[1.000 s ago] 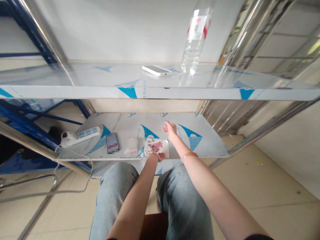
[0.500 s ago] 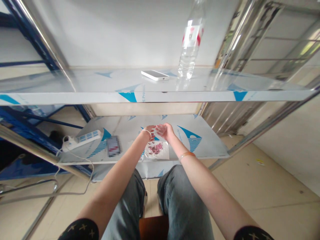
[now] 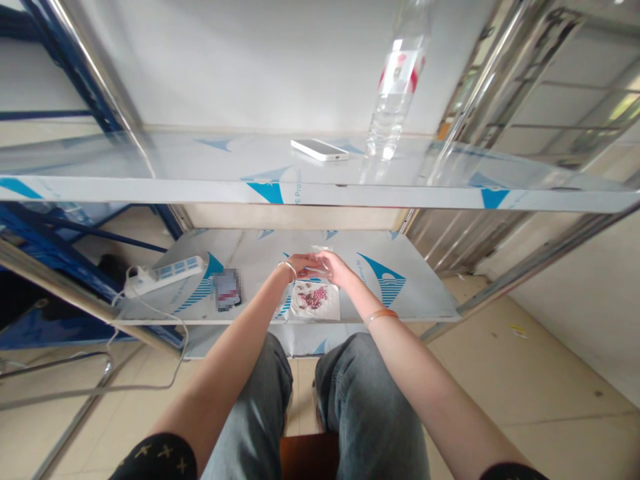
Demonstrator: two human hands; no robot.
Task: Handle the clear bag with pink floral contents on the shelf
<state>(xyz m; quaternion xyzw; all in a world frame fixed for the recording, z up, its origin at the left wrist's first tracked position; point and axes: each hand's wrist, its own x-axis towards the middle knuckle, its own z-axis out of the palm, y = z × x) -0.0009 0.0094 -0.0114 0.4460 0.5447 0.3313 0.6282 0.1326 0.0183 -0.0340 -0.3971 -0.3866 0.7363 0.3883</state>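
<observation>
Both of my hands meet above the lower shelf [image 3: 420, 293]. My left hand [image 3: 301, 264] and my right hand [image 3: 334, 268] pinch a small clear plastic bag [image 3: 320, 257] between their fingers. Just below them on the shelf lies a white sheet [image 3: 316, 301] with a pile of small pink beads [image 3: 314, 296]. My left wrist wears a thin bangle, my right wrist an orange band.
A white power strip [image 3: 165, 273] with its cable and a small blurred item [image 3: 227, 289] lie at the left of the lower shelf. On the upper shelf [image 3: 150, 183] are a white phone [image 3: 319, 149] and a clear water bottle [image 3: 397, 87]. My knees sit under the shelf's front edge.
My left hand rose from the bead sheet's near edge and joined my right hand above it. Both hands now hold the small clear bag together.
</observation>
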